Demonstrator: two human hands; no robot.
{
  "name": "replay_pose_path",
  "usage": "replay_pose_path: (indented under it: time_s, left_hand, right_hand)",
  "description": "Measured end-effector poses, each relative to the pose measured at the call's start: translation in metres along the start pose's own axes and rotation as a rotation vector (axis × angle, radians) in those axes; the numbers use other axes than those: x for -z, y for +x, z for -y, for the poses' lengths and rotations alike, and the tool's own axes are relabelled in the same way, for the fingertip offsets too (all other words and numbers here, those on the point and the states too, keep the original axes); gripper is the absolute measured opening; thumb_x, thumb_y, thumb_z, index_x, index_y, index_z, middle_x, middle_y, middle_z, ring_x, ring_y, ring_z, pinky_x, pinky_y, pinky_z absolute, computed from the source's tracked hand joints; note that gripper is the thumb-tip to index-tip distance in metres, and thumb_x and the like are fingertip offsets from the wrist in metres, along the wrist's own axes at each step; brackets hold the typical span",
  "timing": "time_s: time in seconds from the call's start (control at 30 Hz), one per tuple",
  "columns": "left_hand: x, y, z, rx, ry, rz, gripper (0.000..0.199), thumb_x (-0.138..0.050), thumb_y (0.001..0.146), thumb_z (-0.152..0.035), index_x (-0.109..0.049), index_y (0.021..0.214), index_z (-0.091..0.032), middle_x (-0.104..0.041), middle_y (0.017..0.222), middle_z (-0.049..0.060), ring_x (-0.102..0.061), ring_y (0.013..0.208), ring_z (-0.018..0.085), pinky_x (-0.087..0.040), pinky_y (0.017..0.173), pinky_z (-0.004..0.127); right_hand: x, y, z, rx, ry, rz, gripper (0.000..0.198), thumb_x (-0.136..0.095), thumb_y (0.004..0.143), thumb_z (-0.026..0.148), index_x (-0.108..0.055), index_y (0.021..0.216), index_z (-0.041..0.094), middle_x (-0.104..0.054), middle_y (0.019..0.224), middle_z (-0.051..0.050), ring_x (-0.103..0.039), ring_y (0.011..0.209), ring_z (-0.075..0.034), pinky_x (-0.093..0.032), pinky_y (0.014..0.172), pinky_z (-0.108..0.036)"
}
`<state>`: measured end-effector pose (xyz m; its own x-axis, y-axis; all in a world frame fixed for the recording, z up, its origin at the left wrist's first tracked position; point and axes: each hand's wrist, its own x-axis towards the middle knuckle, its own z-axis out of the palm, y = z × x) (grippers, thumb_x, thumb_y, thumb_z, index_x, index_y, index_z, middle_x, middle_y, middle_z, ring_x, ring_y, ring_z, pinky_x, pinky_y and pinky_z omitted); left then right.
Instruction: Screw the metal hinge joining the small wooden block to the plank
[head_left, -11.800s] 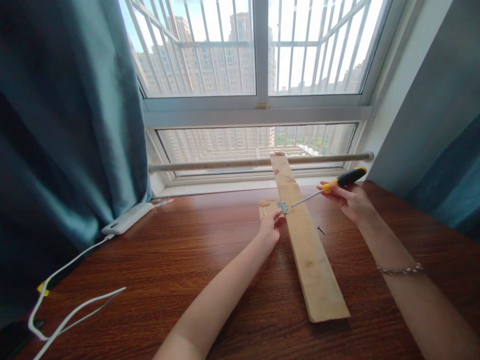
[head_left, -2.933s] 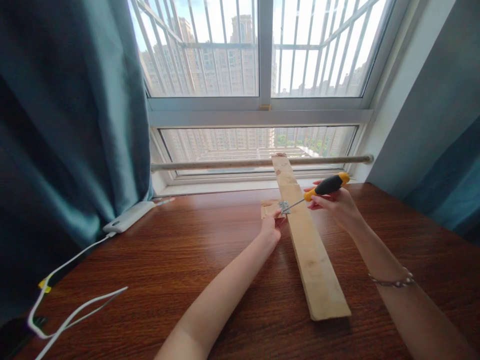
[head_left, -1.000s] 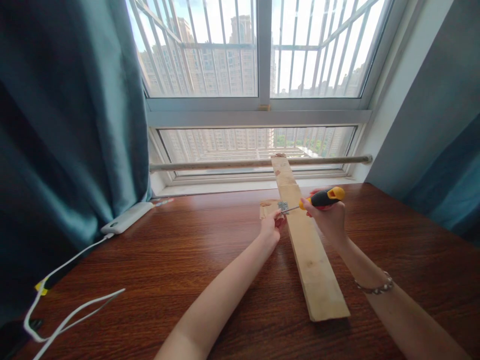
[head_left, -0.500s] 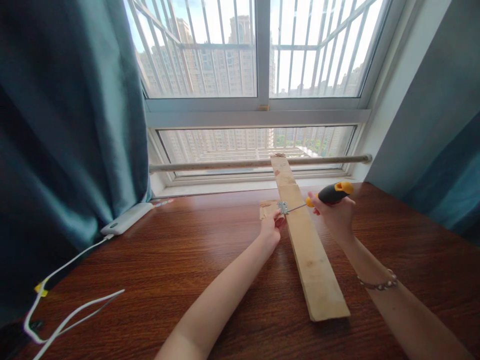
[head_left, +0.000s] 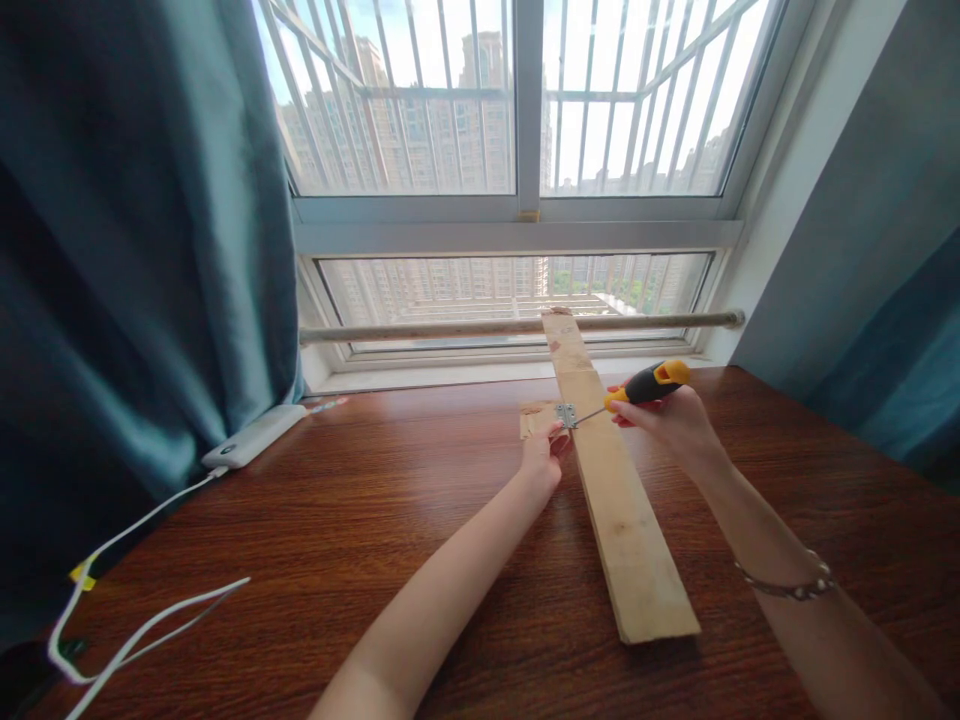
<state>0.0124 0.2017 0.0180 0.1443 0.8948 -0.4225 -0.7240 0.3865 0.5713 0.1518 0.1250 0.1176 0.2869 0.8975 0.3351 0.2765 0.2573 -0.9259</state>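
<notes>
A long wooden board (head_left: pixel 622 500) lies lengthwise before me, its far end by the window rail. At its left edge a small wooden block (head_left: pixel 532 420) adjoins it, and a silver metal hinge (head_left: pixel 566 415) spans the two. My left hand (head_left: pixel 544 455) is closed around the near side of the block, its thumb against the hinge; the fingers underneath are partly hidden. In my right hand (head_left: pixel 671 415) is a screwdriver (head_left: pixel 649 385) with a black and yellow handle, tilted, its shaft slanting down left to the hinge's near right edge. A screw cannot be made out.
The brown wooden tabletop (head_left: pixel 360 520) extends to the windowsill. On its left lie a white power strip (head_left: pixel 255 437) and a white cable (head_left: pixel 165 610). A blue curtain (head_left: pixel 150 230) hangs at the left, and a metal rail (head_left: pixel 435 328) crosses the window.
My right hand has turned around the screwdriver handle, and its wrist has shifted right. The handle now sits slightly further left. My left hand, the board and the hinge stay in place.
</notes>
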Motion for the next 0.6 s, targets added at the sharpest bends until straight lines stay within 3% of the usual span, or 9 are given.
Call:
replay_pose_path:
  time_s: [0.1,0.3,0.6]
  left_hand:
    - [-0.003,-0.006,-0.001,-0.009,0.004,-0.030,0.012,-0.062,0.068,-0.003,-0.058,0.066,-0.014,-0.063,0.063,0.002,-0.055,0.050,0.010,-0.048,0.055,0.022]
    - [-0.002,-0.004,0.000,-0.004,0.008,-0.030,0.014,-0.062,0.069,-0.003,-0.056,0.066,-0.015,-0.063,0.064,0.002,-0.056,0.052,0.010,-0.048,0.056,0.022]
    - [-0.001,0.000,0.001,0.003,-0.013,-0.027,0.015,-0.060,0.068,-0.001,-0.056,0.070,-0.016,-0.062,0.064,0.002,-0.055,0.051,0.010,-0.048,0.058,0.024]
  right_hand:
    - [0.001,-0.001,0.003,0.000,0.097,0.029,0.039,-0.082,0.052,0.036,-0.069,0.080,0.013,-0.072,0.076,-0.008,-0.069,0.062,-0.023,-0.060,0.059,-0.033]
    - [-0.005,0.003,-0.006,0.048,0.001,-0.194,0.033,-0.078,0.060,0.037,-0.072,0.081,0.013,-0.071,0.072,-0.009,-0.070,0.064,-0.027,-0.060,0.059,-0.035]
    - [-0.010,0.006,-0.014,0.075,-0.025,-0.274,0.032,-0.077,0.062,0.038,-0.071,0.080,0.012,-0.071,0.070,-0.009,-0.069,0.061,-0.026,-0.058,0.052,-0.030]
